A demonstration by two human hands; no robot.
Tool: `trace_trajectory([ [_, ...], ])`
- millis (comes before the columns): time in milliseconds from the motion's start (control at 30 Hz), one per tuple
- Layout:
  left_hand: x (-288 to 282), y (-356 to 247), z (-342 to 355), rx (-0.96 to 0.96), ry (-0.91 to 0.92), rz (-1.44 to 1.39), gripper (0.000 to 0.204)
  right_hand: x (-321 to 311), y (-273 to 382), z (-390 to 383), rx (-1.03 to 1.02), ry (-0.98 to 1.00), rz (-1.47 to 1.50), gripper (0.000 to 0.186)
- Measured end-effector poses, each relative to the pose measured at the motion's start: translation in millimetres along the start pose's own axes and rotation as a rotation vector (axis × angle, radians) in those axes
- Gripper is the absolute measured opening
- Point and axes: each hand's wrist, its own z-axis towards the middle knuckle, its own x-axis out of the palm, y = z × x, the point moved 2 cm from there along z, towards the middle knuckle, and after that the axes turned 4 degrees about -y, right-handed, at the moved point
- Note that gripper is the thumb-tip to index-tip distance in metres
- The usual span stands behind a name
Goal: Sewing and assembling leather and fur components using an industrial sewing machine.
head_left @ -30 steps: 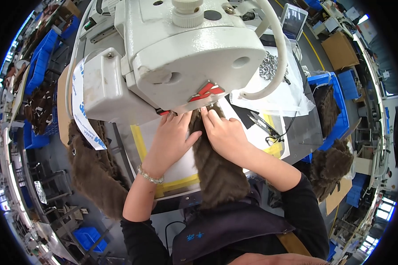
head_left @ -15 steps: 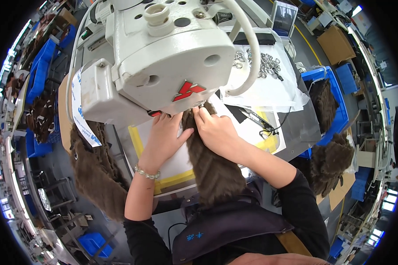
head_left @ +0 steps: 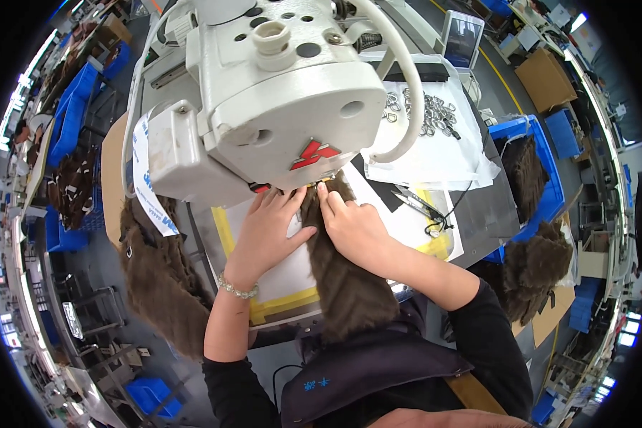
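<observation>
A long strip of brown fur (head_left: pixel 346 285) runs from under the white sewing machine's head (head_left: pixel 299 114) down toward my lap. At its left edge lies my left hand (head_left: pixel 267 232), thumb spread away from stretched fingers, the fingertips close below the machine head. My right hand (head_left: pixel 353 228) rests on the strip's right edge, index finger reaching forward and the other fingers bent together over the fur. A small yellowish piece (head_left: pixel 322 181) shows at the fingertips; what it is I cannot make out. The needle area is hidden by the machine head.
More brown fur (head_left: pixel 160 278) hangs at the left of the table. Scissors (head_left: pixel 417 203) with a black cord lie right of my hand. Metal rings and clasps (head_left: pixel 431 114) sit on a white sheet. A blue bin (head_left: pixel 549 189) with fur stands at the right.
The whole view has shifted slightly, so the machine and table appear a little further right and lower. Both hands stay at the fur strip; the right index finger now reaches straighter toward the yellowish piece.
</observation>
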Motion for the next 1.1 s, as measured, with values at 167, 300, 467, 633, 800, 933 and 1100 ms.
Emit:
trace_trajectory([
  [167,-1.6,-6.3,-1.6,-0.004,0.047,0.022,0.073,1.6,-0.7,-1.2,-0.010,-0.018,-0.035,0.062],
  [300,-2.7,-12.4,-9.1,-0.012,0.115,0.074,0.079,-2.8,-5.9,-3.0,0.010,0.061,0.075,0.064],
  [467,-3.3,-15.8,-38.2,-0.043,0.103,0.102,0.083,-36.3,-26.8,-18.5,0.048,0.132,0.722,0.077],
  [633,9.7,-32.4,-67.3,-0.194,0.081,-0.633,0.089,-40.4,-39.8,-57.2,0.345,0.147,1.342,0.079],
  [800,41.2,-57.1,-82.2,-0.466,0.019,-1.303,0.100,-33.2,-19.9,-91.1,0.926,0.353,2.159,0.067],
  [933,59.8,-74.5,-88.9,-0.529,0.091,-1.656,0.102,-29.9,-8.2,-105.3,0.875,0.413,1.982,0.051],
  [1100,55.5,-85.7,-88.0,-0.373,-0.051,-1.360,0.082,-32.5,-5.8,-116.3,0.403,0.493,1.627,0.040],
])
